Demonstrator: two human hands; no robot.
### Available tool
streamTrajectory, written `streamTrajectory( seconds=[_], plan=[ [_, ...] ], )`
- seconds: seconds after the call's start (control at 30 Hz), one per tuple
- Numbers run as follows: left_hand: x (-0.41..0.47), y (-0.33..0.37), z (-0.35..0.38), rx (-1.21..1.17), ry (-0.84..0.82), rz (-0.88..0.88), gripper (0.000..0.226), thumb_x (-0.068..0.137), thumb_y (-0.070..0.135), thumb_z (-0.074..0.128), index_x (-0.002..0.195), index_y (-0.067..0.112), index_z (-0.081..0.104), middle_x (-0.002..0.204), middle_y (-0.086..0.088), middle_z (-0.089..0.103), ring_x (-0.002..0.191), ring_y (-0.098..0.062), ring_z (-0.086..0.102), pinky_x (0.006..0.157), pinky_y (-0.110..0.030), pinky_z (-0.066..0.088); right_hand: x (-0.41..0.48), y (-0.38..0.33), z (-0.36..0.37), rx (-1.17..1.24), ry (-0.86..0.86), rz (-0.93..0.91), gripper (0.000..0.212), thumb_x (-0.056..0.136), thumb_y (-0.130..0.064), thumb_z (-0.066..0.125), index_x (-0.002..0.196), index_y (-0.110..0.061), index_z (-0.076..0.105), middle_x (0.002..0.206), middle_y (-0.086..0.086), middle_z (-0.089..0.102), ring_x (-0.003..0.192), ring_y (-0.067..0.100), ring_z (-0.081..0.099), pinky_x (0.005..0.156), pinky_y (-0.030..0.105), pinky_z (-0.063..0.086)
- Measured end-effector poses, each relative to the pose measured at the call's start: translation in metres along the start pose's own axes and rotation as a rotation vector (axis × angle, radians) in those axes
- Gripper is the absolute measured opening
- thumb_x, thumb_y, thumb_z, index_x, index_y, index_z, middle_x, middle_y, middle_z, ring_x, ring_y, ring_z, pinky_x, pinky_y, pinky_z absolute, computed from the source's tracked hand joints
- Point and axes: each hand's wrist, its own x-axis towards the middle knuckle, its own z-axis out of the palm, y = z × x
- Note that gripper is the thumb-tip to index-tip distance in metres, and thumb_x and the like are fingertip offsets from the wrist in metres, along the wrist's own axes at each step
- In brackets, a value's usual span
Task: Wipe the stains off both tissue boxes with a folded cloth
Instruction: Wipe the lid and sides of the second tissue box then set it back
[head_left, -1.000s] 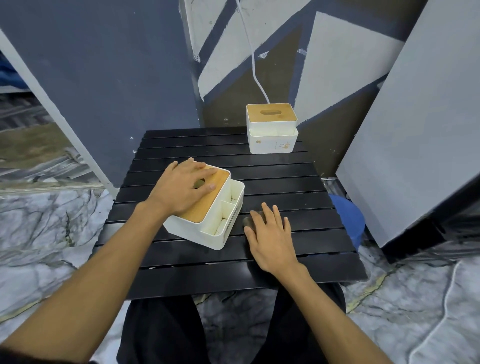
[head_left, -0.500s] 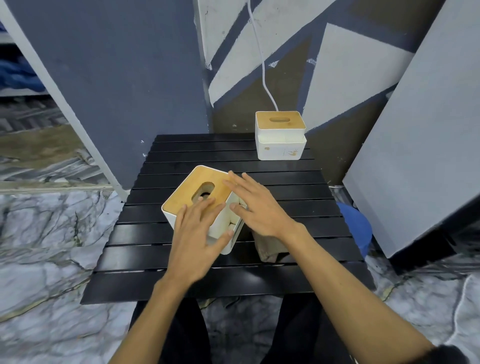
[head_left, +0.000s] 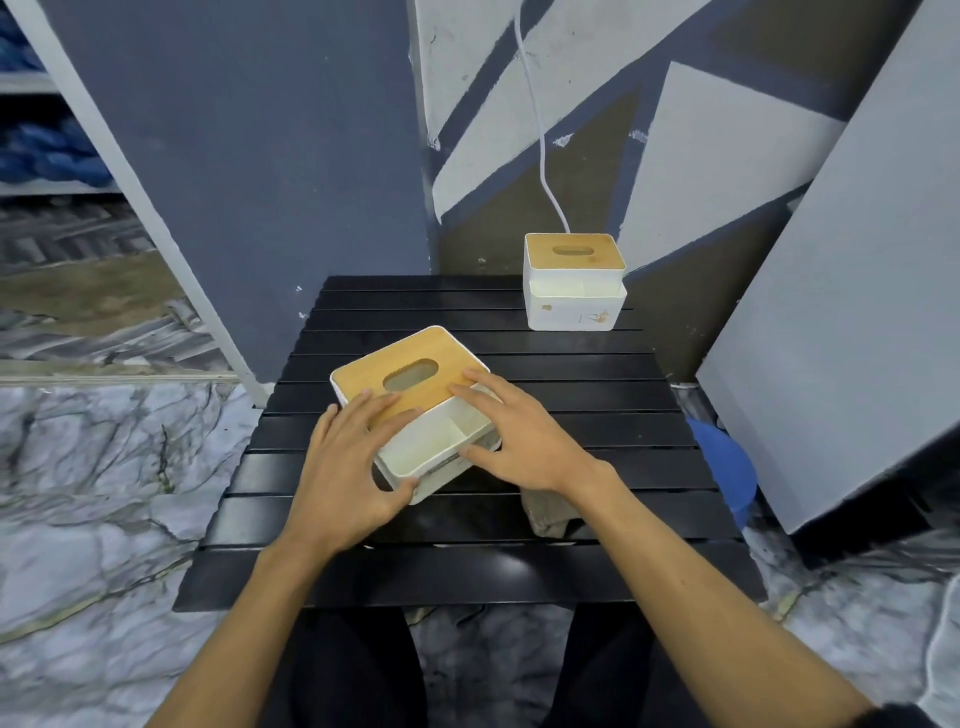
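Head view: left hand (head_left: 340, 470) and right hand (head_left: 527, 439), fingers (head_left: 384, 408) spread, grip white wood-lidded tissue box (head_left: 415, 371)

**Both grips clasp the near box**

Two bare forearms reach in from the near edge and converge toward the middle. The left grip (head_left: 348, 467) lies palm-down, fingers spread flat over the top of the near tissue box (head_left: 366, 375), thumb hooked round its near corner. The right grip (head_left: 524, 436) meets it from the right, fingers stretched over the top edge, thumb pressed against the side.
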Motion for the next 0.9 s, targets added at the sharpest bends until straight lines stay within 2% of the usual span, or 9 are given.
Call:
streamTrajectory(
  seconds=[0.13,0.2,0.37,0.47,0.53,0.6,0.7,0.77,0.9],
  plan=[
    [0.002,-0.013,-0.005,-0.035,0.04,-0.122,0.067,0.075,0.025,0.082,0.138,0.028,0.06,0.151,-0.002,0.048,0.145,-0.028,0.037,0.121,-0.053,0.023,0.004,-0.009,0.006,-0.005,0.057,0.027,0.061,0.091,-0.032,0.063,0.146,-0.028,0.038,0.155,-0.005,0.025,0.136,0.02,0.037,0.112,0.039,0.034],
    [0.002,-0.018,-0.007,-0.063,0.066,-0.178,0.067,0.077,0.014,0.085,0.138,0.026,0.061,0.152,-0.001,0.047,0.143,-0.028,0.041,0.117,-0.052,0.034,0.008,-0.014,0.011,-0.036,0.093,0.037,0.058,0.091,-0.03,0.063,0.145,-0.027,0.04,0.153,-0.005,0.029,0.129,0.021,0.044,0.108,0.041,0.04],
    [0.009,-0.026,-0.006,-0.096,0.147,-0.249,0.065,0.082,0.002,0.077,0.14,0.023,0.059,0.154,0.004,0.045,0.136,-0.019,0.048,0.104,-0.028,0.045,0.019,-0.022,0.022,-0.07,0.158,0.054,0.055,0.094,-0.031,0.061,0.144,-0.025,0.042,0.152,-0.002,0.033,0.128,0.022,0.047,0.105,0.039,0.042],
    [0.018,-0.034,-0.005,-0.126,0.162,-0.253,0.065,0.082,-0.005,0.075,0.14,0.017,0.06,0.154,0.001,0.046,0.124,-0.002,0.049,0.098,0.004,0.028,0.027,-0.024,0.027,-0.077,0.174,0.062,0.055,0.095,-0.029,0.06,0.146,-0.024,0.04,0.153,-0.001,0.033,0.129,0.022,0.047,0.105,0.038,0.042],
    [0.027,-0.044,-0.004,-0.14,0.151,-0.241,0.064,0.082,-0.008,0.074,0.14,0.015,0.06,0.153,-0.001,0.047,0.107,0.01,0.042,0.089,0.008,0.028,0.036,-0.024,0.029,-0.074,0.173,0.072,0.055,0.095,-0.027,0.06,0.146,-0.023,0.04,0.154,-0.001,0.032,0.131,0.022,0.045,0.108,0.037,0.04],
    [0.035,-0.054,-0.004,-0.148,0.135,-0.236,0.064,0.083,-0.007,0.074,0.14,0.017,0.059,0.153,0.0,0.046,0.102,0.006,0.046,0.089,0.0,0.038,0.045,-0.023,0.03,-0.07,0.172,0.083,0.055,0.095,-0.026,0.06,0.146,-0.022,0.039,0.155,-0.001,0.031,0.134,0.022,0.043,0.11,0.038,0.038],
    [0.05,-0.068,-0.002,-0.173,0.115,-0.232,0.064,0.085,-0.007,0.074,0.142,0.017,0.057,0.154,-0.001,0.043,0.105,-0.012,0.059,0.097,-0.028,0.055,0.061,-0.02,0.031,-0.048,0.177,0.098,0.054,0.096,-0.026,0.059,0.146,-0.021,0.04,0.156,-0.001,0.03,0.134,0.022,0.043,0.11,0.037,0.038],
    [0.061,-0.077,-0.001,-0.176,0.11,-0.246,0.063,0.085,-0.006,0.073,0.143,0.015,0.057,0.155,-0.002,0.043,0.116,-0.016,0.058,0.104,-0.038,0.053,0.072,-0.019,0.03,-0.033,0.182,0.115,0.054,0.096,-0.026,0.06,0.145,-0.02,0.041,0.156,-0.001,0.03,0.133,0.022,0.044,0.11,0.036,0.038],
    [0.086,-0.094,0.005,-0.184,0.12,-0.264,0.062,0.086,-0.008,0.071,0.142,0.014,0.056,0.155,-0.004,0.043,0.133,-0.023,0.051,0.108,-0.046,0.049,0.099,-0.014,0.031,-0.001,0.177,0.151,0.054,0.096,-0.026,0.06,0.146,-0.02,0.04,0.158,-0.002,0.027,0.121,0.023,0.055,0.108,0.035,0.038]
  ],
)
